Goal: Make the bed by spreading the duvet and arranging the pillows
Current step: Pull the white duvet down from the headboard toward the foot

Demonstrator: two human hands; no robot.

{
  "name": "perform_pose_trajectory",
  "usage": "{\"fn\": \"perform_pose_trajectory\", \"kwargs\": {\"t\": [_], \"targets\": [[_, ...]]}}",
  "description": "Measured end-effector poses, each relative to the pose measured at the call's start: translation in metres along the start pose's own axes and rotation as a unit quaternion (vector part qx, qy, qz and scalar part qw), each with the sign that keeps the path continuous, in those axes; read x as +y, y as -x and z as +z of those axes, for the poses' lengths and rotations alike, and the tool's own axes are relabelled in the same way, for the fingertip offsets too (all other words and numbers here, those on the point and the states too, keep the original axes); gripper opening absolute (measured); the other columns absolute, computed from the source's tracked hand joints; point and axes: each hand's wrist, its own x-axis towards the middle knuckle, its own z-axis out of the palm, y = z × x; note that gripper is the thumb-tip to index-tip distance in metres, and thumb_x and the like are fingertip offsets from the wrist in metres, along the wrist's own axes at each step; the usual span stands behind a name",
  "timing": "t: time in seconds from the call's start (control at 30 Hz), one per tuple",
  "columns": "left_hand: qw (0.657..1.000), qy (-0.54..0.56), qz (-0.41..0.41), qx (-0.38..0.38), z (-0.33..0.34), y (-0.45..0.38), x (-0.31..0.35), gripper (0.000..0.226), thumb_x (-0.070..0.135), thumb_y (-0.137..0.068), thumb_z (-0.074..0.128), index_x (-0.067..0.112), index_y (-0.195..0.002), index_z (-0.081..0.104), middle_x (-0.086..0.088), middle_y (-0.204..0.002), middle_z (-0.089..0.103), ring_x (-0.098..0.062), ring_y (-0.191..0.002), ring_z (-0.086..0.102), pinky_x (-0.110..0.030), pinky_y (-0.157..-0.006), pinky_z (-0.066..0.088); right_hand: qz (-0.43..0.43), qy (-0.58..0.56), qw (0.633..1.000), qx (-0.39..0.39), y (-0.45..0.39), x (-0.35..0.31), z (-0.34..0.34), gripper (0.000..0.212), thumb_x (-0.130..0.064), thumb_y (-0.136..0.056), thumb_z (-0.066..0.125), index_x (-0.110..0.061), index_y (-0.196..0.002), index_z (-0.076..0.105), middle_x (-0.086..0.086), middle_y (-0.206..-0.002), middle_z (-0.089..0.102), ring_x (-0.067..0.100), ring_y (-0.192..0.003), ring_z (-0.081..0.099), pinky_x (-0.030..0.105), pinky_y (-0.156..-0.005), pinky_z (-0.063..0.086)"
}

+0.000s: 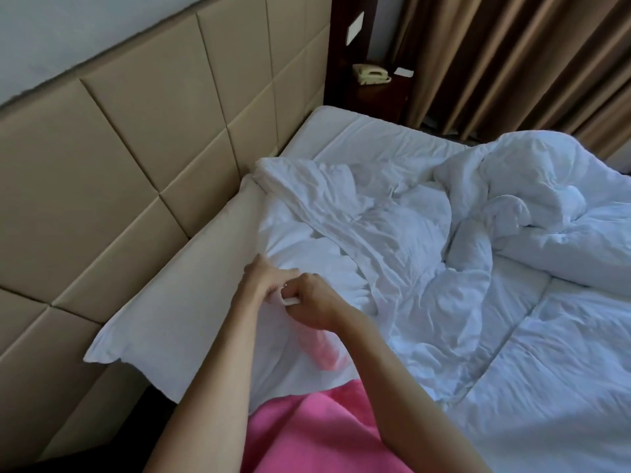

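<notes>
A white duvet lies crumpled across the bed, bunched high at the far right. Its top edge runs along the near side by the headboard. My left hand and my right hand are close together at that edge, both pinching a small fold of the white fabric between the fingers. The bare white sheet shows at the far head corner of the mattress. I cannot make out a pillow; the duvet may cover it.
A beige padded headboard runs along the left. A dark nightstand with a cream telephone stands past the bed's far corner. Brown curtains hang behind it. Pink clothing fills the bottom.
</notes>
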Motion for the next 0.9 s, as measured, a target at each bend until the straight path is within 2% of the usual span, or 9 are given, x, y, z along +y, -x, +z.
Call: {"fn": "perform_pose_trajectory", "kwargs": {"t": [0.07, 0.2, 0.33, 0.43, 0.5, 0.6, 0.67, 0.73, 0.9], "targets": [[0.999, -0.007, -0.012, 0.052, 0.005, -0.005, -0.006, 0.055, 0.026, -0.077, 0.070, 0.000, -0.122, 0.054, -0.014, -0.121, 0.060, -0.032, -0.103, 0.062, -0.029, -0.071, 0.046, 0.037, -0.068, 0.997, -0.022, 0.006, 0.008, -0.001, 0.027, -0.008, -0.071, 0.054, -0.012, -0.051, 0.038, 0.005, -0.058, 0.033, 0.014, -0.058, 0.028, 0.029, -0.055, 0.025], [0.985, 0.158, 0.020, 0.071, 0.010, -0.012, -0.022, 0.019, 0.010, -0.082, 0.063, -0.003, -0.095, 0.067, -0.015, -0.091, 0.068, -0.028, -0.083, 0.067, -0.032, -0.067, 0.052, 0.143, -0.270, 0.952, 0.017, 0.019, 0.014, 0.007, 0.042, -0.034, -0.089, 0.064, -0.005, -0.062, 0.050, 0.005, -0.066, 0.043, 0.012, -0.063, 0.042, 0.026, -0.063, 0.038], [0.937, 0.343, 0.047, -0.047, -0.008, 0.007, -0.026, 0.014, 0.003, -0.093, 0.062, -0.004, -0.103, 0.067, -0.016, -0.091, 0.072, -0.027, -0.080, 0.069, -0.028, -0.065, 0.058, 0.386, -0.519, 0.740, 0.184, 0.005, 0.049, 0.008, 0.047, -0.055, -0.086, 0.063, -0.010, -0.100, 0.065, 0.009, -0.097, 0.063, 0.023, -0.087, 0.063, 0.032, -0.069, 0.053], [0.910, 0.368, 0.057, -0.184, -0.028, 0.022, -0.030, 0.020, 0.006, -0.094, 0.060, 0.000, -0.111, 0.066, -0.017, -0.107, 0.073, -0.030, -0.096, 0.071, -0.036, -0.081, 0.059, 0.394, -0.640, 0.591, 0.292, -0.004, 0.074, -0.004, 0.056, -0.048, -0.079, 0.074, -0.010, -0.118, 0.060, 0.004, -0.105, 0.066, 0.027, -0.091, 0.067, 0.036, -0.092, 0.051], [0.933, 0.289, 0.049, -0.209, -0.038, 0.020, -0.034, 0.021, 0.007, -0.094, 0.061, -0.001, -0.112, 0.066, -0.019, -0.109, 0.072, -0.032, -0.098, 0.069, -0.037, -0.085, 0.057, 0.358, -0.611, 0.627, 0.325, -0.010, 0.074, -0.006, 0.055, -0.037, -0.076, 0.078, -0.011, -0.122, 0.061, 0.006, -0.106, 0.069, 0.023, -0.088, 0.068, 0.039, -0.097, 0.050], [0.986, 0.099, 0.051, -0.123, -0.053, 0.016, -0.031, 0.019, 0.018, -0.094, 0.064, 0.000, -0.096, 0.067, -0.017, -0.082, 0.068, -0.024, -0.069, 0.062, -0.027, -0.061, 0.047, 0.294, -0.529, 0.721, 0.338, -0.026, 0.052, -0.008, 0.053, -0.035, -0.071, 0.068, -0.026, -0.123, 0.062, 0.005, -0.125, 0.065, 0.022, -0.108, 0.066, 0.044, -0.095, 0.054], [0.995, 0.031, 0.090, -0.030, -0.066, 0.012, -0.025, 0.034, 0.034, -0.098, 0.057, 0.001, -0.098, 0.063, -0.011, -0.078, 0.061, -0.019, -0.061, 0.054, -0.026, -0.056, 0.039, 0.187, -0.465, 0.822, 0.271, -0.036, 0.007, -0.015, 0.058, -0.038, -0.079, 0.061, -0.020, -0.134, 0.056, 0.004, -0.135, 0.060, 0.020, -0.122, 0.059, 0.045, -0.105, 0.048], [0.982, 0.089, 0.164, 0.024, -0.083, 0.018, -0.014, 0.023, 0.035, -0.101, 0.049, 0.017, -0.107, 0.061, -0.002, -0.095, 0.066, -0.015, -0.080, 0.061, -0.029, -0.072, 0.048, 0.051, -0.340, 0.928, 0.140, -0.043, -0.049, -0.018, 0.044, -0.027, -0.092, 0.056, -0.009, -0.132, 0.059, 0.001, -0.135, 0.059, 0.013, -0.123, 0.056, 0.032, -0.106, 0.046], [0.928, 0.306, 0.211, -0.040, -0.110, 0.039, -0.016, 0.031, 0.014, -0.097, 0.046, 0.031, -0.101, 0.072, 0.006, -0.101, 0.075, -0.006, -0.087, 0.071, -0.027, -0.074, 0.053, -0.052, -0.296, 0.954, 0.021, -0.060, -0.098, -0.006, 0.034, 0.008, -0.098, 0.042, 0.004, -0.127, 0.061, 0.024, -0.119, 0.066, 0.024, -0.101, 0.068, 0.023, -0.085, 0.056]]}}
